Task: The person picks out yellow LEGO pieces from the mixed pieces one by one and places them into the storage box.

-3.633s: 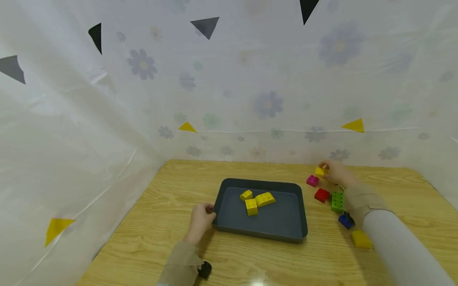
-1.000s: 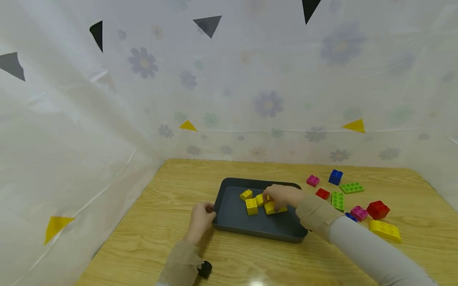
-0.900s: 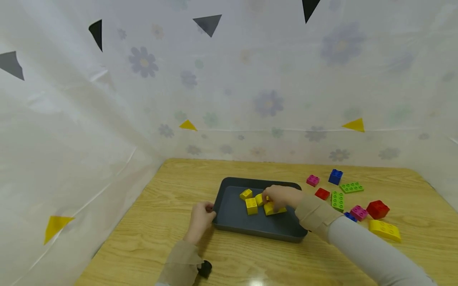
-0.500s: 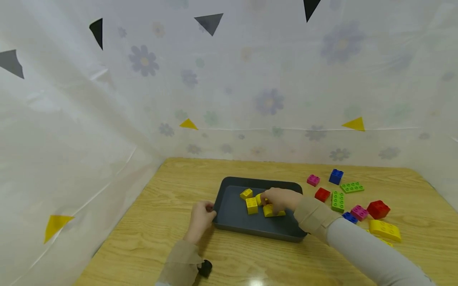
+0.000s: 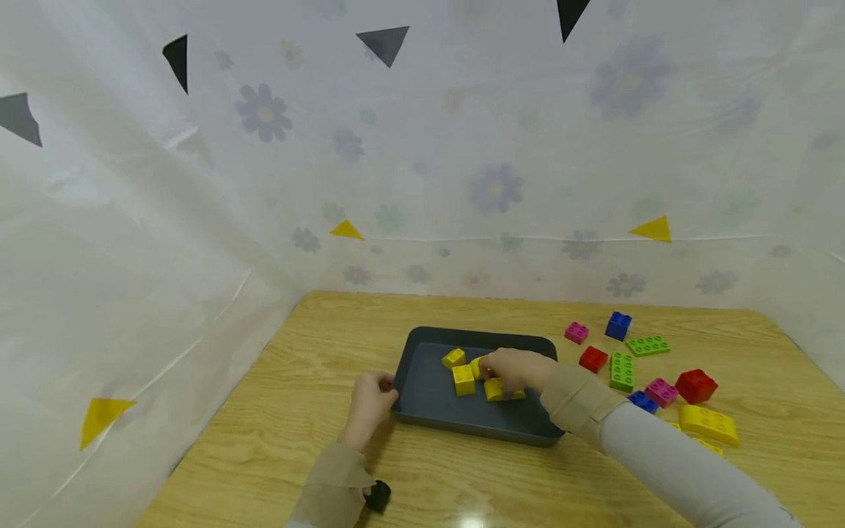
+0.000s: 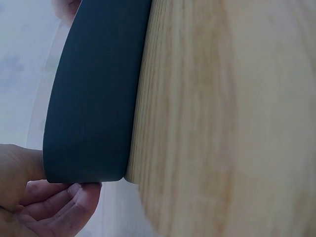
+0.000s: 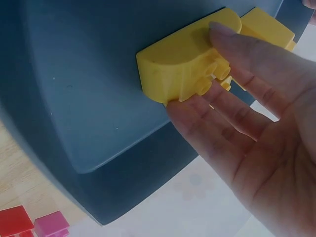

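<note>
A dark grey tray (image 5: 475, 434) lies on the wooden table. At its left side my left hand (image 5: 370, 407) grips the rim; in the left wrist view the thumb goes behind the wall and the curled fingers (image 6: 81, 207) meet its end. Over the tray's right half, my right hand (image 5: 518, 369) holds a yellow toy brick (image 7: 180, 44) with a rounded side, thumb on one face and fingertips on another. The brick sits low, close over the tray floor. Other yellow bricks (image 5: 463, 380) lie just left of that hand, one partly hidden by it.
Right of the tray lie loose bricks: pink (image 5: 576, 332), blue (image 5: 618, 325), red (image 5: 593, 358), green (image 5: 621, 371) and yellow (image 5: 709, 424), several in all. My right forearm partly covers some yellow ones. A patterned white curtain (image 5: 422, 183) hangs behind the table.
From the far right of the table, my right hand has brought a yellow brick into the tray. During the last second hand and brick shift slightly left. My left hand stays at the rim.
</note>
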Demonstrator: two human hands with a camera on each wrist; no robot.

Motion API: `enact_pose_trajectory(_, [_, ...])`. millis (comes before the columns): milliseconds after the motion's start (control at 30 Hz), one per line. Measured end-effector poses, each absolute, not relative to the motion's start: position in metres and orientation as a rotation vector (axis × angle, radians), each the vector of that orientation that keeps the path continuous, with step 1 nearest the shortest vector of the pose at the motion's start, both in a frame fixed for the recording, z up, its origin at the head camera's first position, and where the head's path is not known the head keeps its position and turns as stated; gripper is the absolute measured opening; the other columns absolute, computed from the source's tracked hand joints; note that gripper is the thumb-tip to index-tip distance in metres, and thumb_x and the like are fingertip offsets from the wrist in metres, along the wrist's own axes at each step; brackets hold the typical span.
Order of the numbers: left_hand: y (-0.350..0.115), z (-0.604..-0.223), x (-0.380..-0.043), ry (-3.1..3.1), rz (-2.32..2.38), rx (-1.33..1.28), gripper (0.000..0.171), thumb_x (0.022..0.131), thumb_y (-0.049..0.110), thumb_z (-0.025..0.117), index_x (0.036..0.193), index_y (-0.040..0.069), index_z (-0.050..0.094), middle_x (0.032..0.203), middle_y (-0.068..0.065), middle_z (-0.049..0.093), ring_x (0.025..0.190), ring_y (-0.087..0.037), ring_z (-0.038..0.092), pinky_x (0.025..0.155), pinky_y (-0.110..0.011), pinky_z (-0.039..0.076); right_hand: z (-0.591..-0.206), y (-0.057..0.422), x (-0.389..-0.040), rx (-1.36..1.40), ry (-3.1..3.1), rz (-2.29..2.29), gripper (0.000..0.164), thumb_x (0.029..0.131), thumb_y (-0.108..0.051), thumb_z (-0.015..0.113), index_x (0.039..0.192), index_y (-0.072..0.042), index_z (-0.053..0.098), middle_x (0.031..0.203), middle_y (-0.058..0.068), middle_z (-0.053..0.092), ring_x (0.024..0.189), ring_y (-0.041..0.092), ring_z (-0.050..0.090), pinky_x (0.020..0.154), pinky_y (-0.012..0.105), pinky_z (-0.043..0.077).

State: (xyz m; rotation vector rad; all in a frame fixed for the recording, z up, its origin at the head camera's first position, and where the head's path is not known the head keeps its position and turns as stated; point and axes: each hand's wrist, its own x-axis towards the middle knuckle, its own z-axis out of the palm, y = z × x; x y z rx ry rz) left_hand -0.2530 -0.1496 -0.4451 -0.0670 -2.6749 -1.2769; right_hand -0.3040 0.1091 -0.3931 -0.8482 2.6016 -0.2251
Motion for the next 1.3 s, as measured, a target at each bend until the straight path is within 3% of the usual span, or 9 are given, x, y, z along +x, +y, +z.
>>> enact_pose_trajectory(233, [-0.15, -0.443, -0.253, -2.677, -1.277, -0.048, 0.017, 0.075, -0.008, 0.061, 0.092, -0.009, 0.066, 0.076, -0.012, 0.062, 0.069, -0.02, 0.057, 0.057, -0.029, 0.049, -0.393, 0.108, -0.305, -0.82, 2.6, -0.217, 0.029, 0.071, 0.003, 0.073, 0.091, -0.011, 0.058, 0.087, 0.001, 0.055, 0.077, 0.018, 0.048, 0.077, 0.038, 0.047])
enact_pose_trajectory(500, [-0.15, -0.443, -0.251, -2.684, -1.286, -0.061, 0.017, 0.075, -0.008, 0.061, 0.091, -0.01, 0.066, 0.076, -0.013, 0.063, 0.069, -0.02, 0.058, 0.058, -0.03, 0.049, -0.369, 0.119, -0.305, -0.854, 2.631, -0.229, 0.036, 0.079, -0.017, 0.071, 0.112, -0.01, 0.056, 0.111, 0.012, 0.056, 0.097, 0.027, 0.054, 0.083, 0.044, 0.046])
enact_pose_trajectory(600, [-0.149, -0.443, -0.251, -2.69, -1.288, -0.052, 0.017, 0.075, -0.008, 0.061, 0.091, -0.009, 0.066, 0.076, -0.013, 0.062, 0.069, -0.02, 0.058, 0.058, -0.03, 0.049, -0.356, 0.129, -0.305, -0.906, 2.665, -0.308, 0.044, 0.085, -0.028, 0.064, 0.123, -0.011, 0.051, 0.125, 0.016, 0.049, 0.109, 0.033, 0.05, 0.089, 0.048, 0.042])
enact_pose_trajectory(767, [-0.149, -0.443, -0.252, -2.688, -1.281, -0.053, 0.017, 0.075, -0.008, 0.062, 0.092, -0.01, 0.065, 0.077, -0.014, 0.062, 0.07, -0.021, 0.058, 0.059, -0.031, 0.049, -0.34, 0.146, -0.304, -0.945, 2.729, -0.454, 0.066, 0.087, -0.044, 0.055, 0.142, -0.014, 0.032, 0.145, 0.021, 0.024, 0.124, 0.042, 0.036, 0.093, 0.055, 0.036])
enact_pose_trajectory(1300, [-0.149, -0.443, -0.25, -2.697, -1.297, -0.059, 0.019, 0.076, -0.008, 0.061, 0.095, -0.01, 0.064, 0.079, -0.014, 0.062, 0.071, -0.021, 0.058, 0.059, -0.031, 0.049, -0.326, 0.203, -0.295, -0.893, 3.057, -0.465, 0.076, 0.084, -0.053, 0.055, 0.145, -0.019, 0.026, 0.147, 0.02, 0.021, 0.128, 0.046, 0.025, 0.094, 0.06, 0.031])
